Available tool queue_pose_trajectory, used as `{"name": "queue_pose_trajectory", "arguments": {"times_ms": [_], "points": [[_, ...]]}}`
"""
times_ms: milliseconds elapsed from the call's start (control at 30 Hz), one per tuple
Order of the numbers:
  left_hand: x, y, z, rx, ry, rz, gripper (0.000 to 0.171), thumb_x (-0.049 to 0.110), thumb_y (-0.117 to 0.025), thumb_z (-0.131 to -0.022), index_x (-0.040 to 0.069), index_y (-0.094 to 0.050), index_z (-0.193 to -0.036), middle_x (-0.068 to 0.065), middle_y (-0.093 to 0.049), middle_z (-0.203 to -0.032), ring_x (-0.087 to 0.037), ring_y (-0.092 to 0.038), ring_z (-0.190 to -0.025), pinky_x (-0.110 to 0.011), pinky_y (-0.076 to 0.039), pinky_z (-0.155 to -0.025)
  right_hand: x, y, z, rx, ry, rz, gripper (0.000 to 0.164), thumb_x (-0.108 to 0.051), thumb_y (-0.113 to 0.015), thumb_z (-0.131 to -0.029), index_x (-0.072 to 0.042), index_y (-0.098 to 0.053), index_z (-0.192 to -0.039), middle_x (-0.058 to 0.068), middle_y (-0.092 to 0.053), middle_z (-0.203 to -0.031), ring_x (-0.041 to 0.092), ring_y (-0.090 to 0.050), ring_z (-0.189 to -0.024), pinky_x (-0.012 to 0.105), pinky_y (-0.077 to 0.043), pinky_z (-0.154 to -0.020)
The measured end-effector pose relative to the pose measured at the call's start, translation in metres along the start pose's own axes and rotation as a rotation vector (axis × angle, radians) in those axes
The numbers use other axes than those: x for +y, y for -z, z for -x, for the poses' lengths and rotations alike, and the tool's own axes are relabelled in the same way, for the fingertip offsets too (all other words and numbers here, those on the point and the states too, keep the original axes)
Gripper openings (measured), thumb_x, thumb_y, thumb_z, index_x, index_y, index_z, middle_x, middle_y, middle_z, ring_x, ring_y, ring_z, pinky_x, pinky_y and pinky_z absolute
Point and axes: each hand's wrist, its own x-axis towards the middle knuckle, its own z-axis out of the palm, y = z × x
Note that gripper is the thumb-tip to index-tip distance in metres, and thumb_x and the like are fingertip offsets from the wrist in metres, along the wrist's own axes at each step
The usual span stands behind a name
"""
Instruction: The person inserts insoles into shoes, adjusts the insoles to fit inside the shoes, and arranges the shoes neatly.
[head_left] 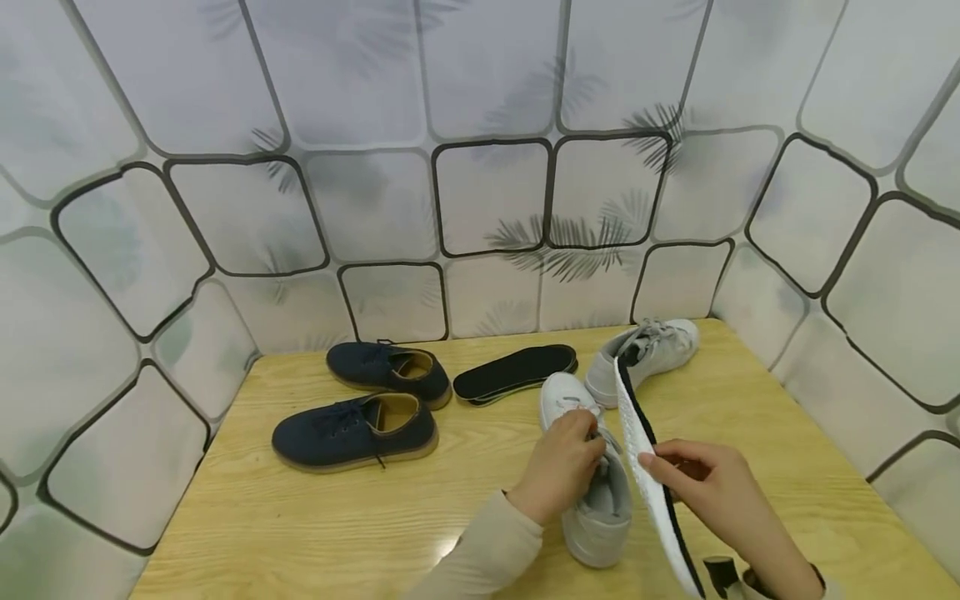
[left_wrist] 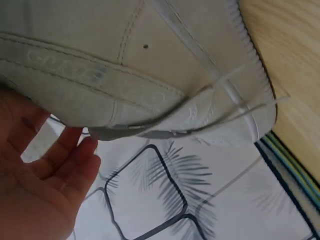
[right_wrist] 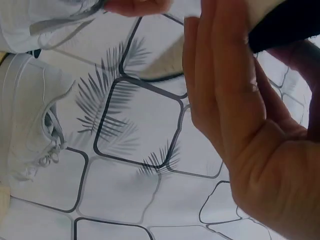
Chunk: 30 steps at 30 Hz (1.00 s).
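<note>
A white sneaker [head_left: 597, 533] stands on the table, toe toward the back wall. My left hand [head_left: 561, 468] grips it by the tongue and laces at the front of its opening. The left wrist view shows the sneaker's side [left_wrist: 145, 75] close up, fingertips [left_wrist: 87, 150] at its upper edge. To the right, my right hand [head_left: 708, 483] pinches an insole [head_left: 637, 442] between thumb and fingers near its middle. One face of the insole is white, the other black, and it is held on edge beside the sneaker. Its black face [right_wrist: 290, 25] also shows in the right wrist view.
Behind the insole sits the other white sneaker [head_left: 671, 354]. Black insoles [head_left: 513, 375] lie stacked toward the back. On the left are two navy lace-up shoes, one nearer [head_left: 322, 437] and one farther [head_left: 356, 362]. Patterned cloth [head_left: 487, 200] encloses the wooden table [head_left: 300, 533].
</note>
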Motion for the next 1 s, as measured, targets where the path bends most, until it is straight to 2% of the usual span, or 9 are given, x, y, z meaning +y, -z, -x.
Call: {"name": "queue_pose_trajectory", "arguments": {"times_ms": [67, 133, 267, 367, 433, 533, 633, 800, 1000], "points": [[0.0, -0.001, 0.0, -0.002, -0.007, 0.061, 0.007, 0.016, -0.07, -0.073, 0.019, -0.064, -0.073, 0.003, -0.049, -0.088, -0.009, -0.049, -0.082, -0.019, -0.041, -0.072, 0.004, 0.009, 0.002, -0.112, -0.037, -0.031, 0.034, -0.036, -0.058, -0.084, -0.006, -0.065, -0.097, 0.004, -0.062, -0.075, 0.013, -0.055, -0.057, 0.03, -0.047, -0.052], [-0.001, -0.001, 0.001, -0.006, 0.01, 0.117, 0.007, 0.014, -0.069, -0.074, 0.018, -0.063, -0.073, 0.004, -0.049, -0.086, -0.007, -0.05, -0.075, -0.015, -0.041, -0.065, 0.008, 0.019, 0.003, -0.206, -0.012, -0.044, 0.03, -0.032, -0.056, -0.086, -0.005, -0.065, -0.095, 0.001, -0.056, -0.065, 0.012, -0.049, -0.05, 0.03, -0.044, -0.048], [-0.006, -0.002, 0.003, 0.009, 0.068, 0.216, 0.011, 0.011, -0.068, -0.074, 0.017, -0.059, -0.072, 0.006, -0.05, -0.079, -0.005, -0.052, -0.069, -0.013, -0.041, -0.058, 0.016, 0.032, 0.001, -0.401, 0.193, -0.118, 0.015, -0.014, -0.053, -0.088, -0.007, -0.063, -0.08, 0.0, -0.046, -0.058, 0.005, -0.043, -0.049, 0.028, -0.041, -0.046], [-0.008, -0.002, 0.003, 0.029, 0.105, 0.253, 0.011, 0.011, -0.069, -0.073, 0.017, -0.06, -0.072, 0.008, -0.051, -0.076, -0.003, -0.051, -0.067, -0.012, -0.04, -0.058, 0.021, 0.036, -0.002, -0.585, 0.343, -0.22, 0.019, 0.0, -0.049, -0.087, -0.007, -0.056, -0.071, 0.008, -0.041, -0.059, 0.001, -0.042, -0.054, 0.026, -0.038, -0.046], [-0.009, -0.002, 0.003, 0.036, 0.123, 0.268, 0.01, 0.013, -0.07, -0.072, 0.017, -0.061, -0.073, 0.008, -0.051, -0.074, -0.001, -0.049, -0.064, -0.011, -0.038, -0.056, 0.023, 0.037, -0.005, -0.718, 0.37, -0.305, 0.02, 0.005, -0.047, -0.086, -0.004, -0.052, -0.069, 0.012, -0.038, -0.06, 0.0, -0.043, -0.057, 0.024, -0.039, -0.049], [-0.01, -0.002, 0.002, 0.03, 0.142, 0.287, 0.009, 0.015, -0.071, -0.072, 0.017, -0.063, -0.073, 0.009, -0.051, -0.072, 0.002, -0.046, -0.061, -0.009, -0.036, -0.055, 0.022, 0.036, -0.01, -0.848, 0.364, -0.349, 0.02, 0.006, -0.046, -0.086, 0.0, -0.046, -0.067, 0.013, -0.036, -0.059, -0.002, -0.043, -0.06, 0.024, -0.044, -0.056], [-0.012, -0.002, 0.001, 0.029, 0.145, 0.307, 0.009, 0.015, -0.072, -0.072, 0.017, -0.063, -0.073, 0.01, -0.051, -0.071, 0.003, -0.043, -0.059, -0.008, -0.035, -0.054, 0.016, 0.032, -0.015, -0.869, 0.337, -0.288, 0.022, 0.002, -0.05, -0.085, 0.001, -0.045, -0.064, 0.007, -0.036, -0.055, -0.004, -0.041, -0.054, 0.021, -0.044, -0.053], [-0.013, -0.001, 0.001, 0.041, 0.144, 0.325, 0.01, 0.015, -0.072, -0.072, 0.017, -0.062, -0.071, 0.01, -0.052, -0.071, 0.003, -0.043, -0.058, -0.009, -0.035, -0.054, -0.001, 0.02, -0.026, -0.769, 0.289, -0.069, 0.022, -0.009, -0.061, -0.078, -0.001, -0.052, -0.059, -0.012, -0.04, -0.052, -0.004, -0.032, -0.043, 0.016, -0.028, -0.038], [-0.012, -0.001, 0.0, 0.045, 0.14, 0.333, 0.011, 0.014, -0.072, -0.071, 0.017, -0.062, -0.069, 0.01, -0.051, -0.069, 0.002, -0.043, -0.058, -0.009, -0.035, -0.054, -0.021, 0.003, -0.036, -0.725, 0.223, 0.126, 0.027, -0.008, -0.059, -0.072, 0.0, -0.046, -0.05, -0.013, -0.032, -0.042, -0.003, -0.026, -0.035, 0.016, -0.022, -0.036]]}}
